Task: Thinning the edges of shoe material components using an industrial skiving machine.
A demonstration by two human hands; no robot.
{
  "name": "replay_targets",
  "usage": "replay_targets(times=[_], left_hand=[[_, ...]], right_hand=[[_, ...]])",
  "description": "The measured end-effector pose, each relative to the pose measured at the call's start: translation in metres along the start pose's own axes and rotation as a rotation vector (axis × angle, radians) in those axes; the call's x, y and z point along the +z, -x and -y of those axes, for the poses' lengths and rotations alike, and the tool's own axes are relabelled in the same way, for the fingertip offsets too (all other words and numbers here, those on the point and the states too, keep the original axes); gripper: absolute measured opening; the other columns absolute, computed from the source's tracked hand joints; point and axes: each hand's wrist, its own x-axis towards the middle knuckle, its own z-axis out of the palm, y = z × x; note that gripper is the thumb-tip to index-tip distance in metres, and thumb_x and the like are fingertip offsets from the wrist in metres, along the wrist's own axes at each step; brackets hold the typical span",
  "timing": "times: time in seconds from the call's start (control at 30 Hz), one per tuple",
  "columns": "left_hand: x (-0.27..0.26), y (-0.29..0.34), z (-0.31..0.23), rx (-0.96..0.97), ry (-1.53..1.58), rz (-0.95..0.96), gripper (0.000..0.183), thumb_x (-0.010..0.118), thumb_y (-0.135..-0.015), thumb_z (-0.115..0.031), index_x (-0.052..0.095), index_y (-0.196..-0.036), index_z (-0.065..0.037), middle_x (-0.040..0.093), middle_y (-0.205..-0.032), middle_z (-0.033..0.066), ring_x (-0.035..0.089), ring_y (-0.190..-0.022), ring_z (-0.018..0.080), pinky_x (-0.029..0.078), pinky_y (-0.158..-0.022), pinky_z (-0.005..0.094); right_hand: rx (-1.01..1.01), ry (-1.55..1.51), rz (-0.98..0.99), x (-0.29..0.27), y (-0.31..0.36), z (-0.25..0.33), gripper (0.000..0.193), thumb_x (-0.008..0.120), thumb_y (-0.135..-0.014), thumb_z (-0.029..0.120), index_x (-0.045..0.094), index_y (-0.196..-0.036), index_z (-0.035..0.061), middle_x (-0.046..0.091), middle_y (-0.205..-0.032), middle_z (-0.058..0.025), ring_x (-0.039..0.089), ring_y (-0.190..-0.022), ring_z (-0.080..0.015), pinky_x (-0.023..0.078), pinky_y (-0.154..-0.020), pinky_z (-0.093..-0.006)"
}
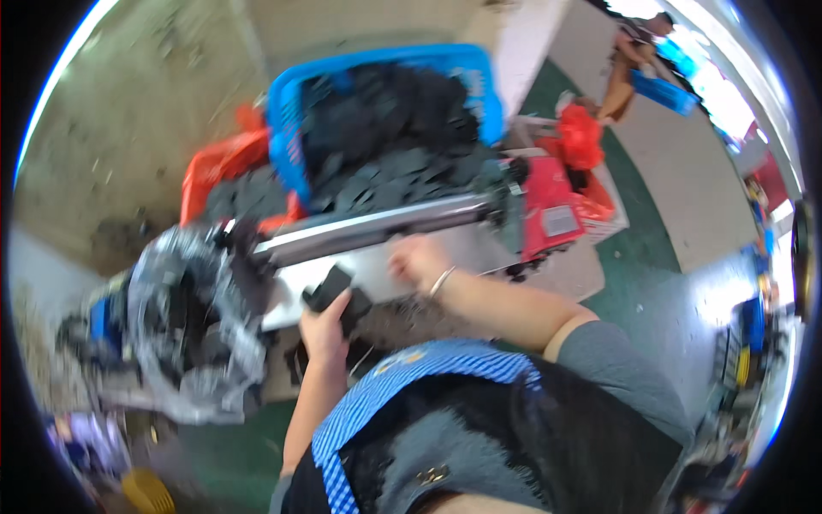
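Note:
In front of me stands a bench machine with a long metal roller (377, 230) and a shiny metal plate (467, 248) on my side of it. My left hand (324, 332) is closed around a few flat black pieces (332, 289), which it holds over the plate's left part. My right hand (418, 261), with a bracelet at the wrist, is curled close to the middle of the roller. Its fingertips are blurred, and what they hold, if anything, cannot be made out. Behind the roller, a blue basket (276, 120) holds a heap of flat black pieces (385, 176).
A clear plastic bag (235, 377) with dark pieces sits left of the machine. Orange-red bags (201, 171) flank the basket. To the right lies a red package (548, 201) beside a white box (608, 227). Far right, another person (634, 51) is near a blue crate (664, 92).

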Motion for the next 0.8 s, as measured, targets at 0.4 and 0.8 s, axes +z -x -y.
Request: replay_targets(times=[0.4, 0.8], left_hand=[[0.009, 0.014, 0.002, 0.058, -0.067, 0.097, 0.020, 0.069, -0.074, 0.001, 0.060, -0.092, 0.002, 0.063, -0.087, 0.0077, 0.062, -0.075, 0.0178, 0.051, -0.068, 0.0299], [-0.002, 0.011, 0.000, 0.022, 0.047, 0.039, 0.025, 0.070, -0.073, 0.003, 0.060, -0.096, 0.002, 0.064, -0.091, 0.0086, 0.062, -0.078, 0.0161, 0.051, -0.071, 0.0297]], right_hand=[[-0.641, 0.514, 0.069, 0.044, 0.060, 0.000, 0.025, 0.066, -0.071, 0.025, 0.067, -0.085, 0.0037, 0.065, -0.080, -0.0162, 0.064, -0.074, -0.0287, 0.050, -0.068, -0.0352], [0.128, -0.080, 0.099, 0.038, 0.043, 0.002, 0.020, 0.058, -0.088, 0.015, 0.061, -0.098, -0.0018, 0.065, -0.080, -0.0099, 0.062, -0.062, -0.0141, 0.052, -0.053, -0.0243]])
